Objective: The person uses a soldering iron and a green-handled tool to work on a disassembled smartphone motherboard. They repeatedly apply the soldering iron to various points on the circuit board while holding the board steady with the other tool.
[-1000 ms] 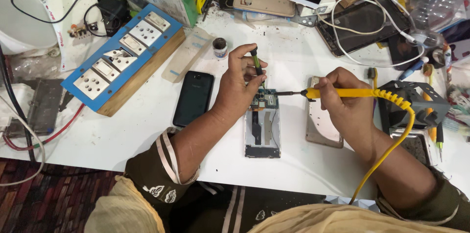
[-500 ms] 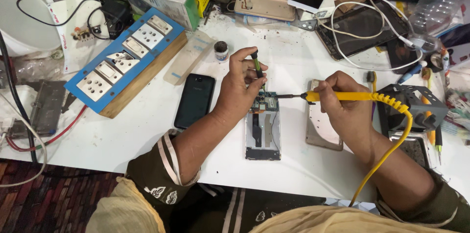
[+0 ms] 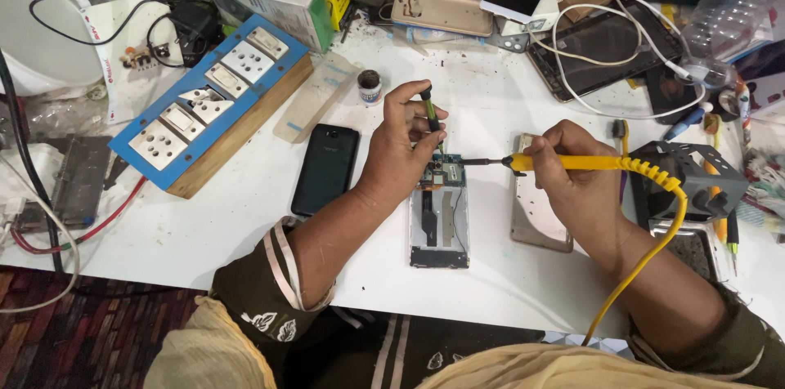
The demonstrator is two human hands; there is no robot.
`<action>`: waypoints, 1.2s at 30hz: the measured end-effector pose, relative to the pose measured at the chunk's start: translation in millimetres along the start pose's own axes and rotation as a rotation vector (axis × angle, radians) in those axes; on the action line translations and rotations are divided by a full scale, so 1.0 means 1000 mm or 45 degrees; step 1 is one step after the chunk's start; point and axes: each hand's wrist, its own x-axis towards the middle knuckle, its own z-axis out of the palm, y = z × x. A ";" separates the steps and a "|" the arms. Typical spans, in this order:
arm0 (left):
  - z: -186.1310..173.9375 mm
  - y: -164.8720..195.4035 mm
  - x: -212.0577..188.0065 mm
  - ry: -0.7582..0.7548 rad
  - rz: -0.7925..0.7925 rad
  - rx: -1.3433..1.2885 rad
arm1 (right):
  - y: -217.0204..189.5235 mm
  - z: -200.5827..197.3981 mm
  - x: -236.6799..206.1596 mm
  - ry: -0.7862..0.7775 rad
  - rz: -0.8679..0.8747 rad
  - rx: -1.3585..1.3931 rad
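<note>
Opened phone (image 3: 440, 221) under soldering iron (image 3: 564, 163).

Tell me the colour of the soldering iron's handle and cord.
Yellow, both the handle and cord of the soldering iron, held in the right hand; head view.

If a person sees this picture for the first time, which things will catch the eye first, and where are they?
At the centre, the opened phone lies on the white table, with both hands over its upper end. The right hand holds a yellow soldering iron whose tip points at the small circuit board, and the left hand holds a thin green tool. At the left lies a blue socket board.
</note>
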 end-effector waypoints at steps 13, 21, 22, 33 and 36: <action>0.000 0.000 0.000 -0.008 0.005 0.011 | -0.005 0.000 0.000 -0.018 0.027 -0.009; 0.000 0.002 0.000 -0.021 -0.010 0.058 | -0.006 0.000 0.001 -0.016 0.030 -0.088; 0.000 0.003 0.000 -0.022 -0.021 0.055 | -0.006 0.000 0.001 -0.016 0.026 -0.080; -0.001 0.007 0.000 -0.040 -0.056 0.040 | -0.006 0.000 0.000 -0.025 0.033 -0.019; -0.001 0.007 0.000 -0.039 -0.053 0.045 | -0.006 0.000 0.000 -0.026 0.023 -0.019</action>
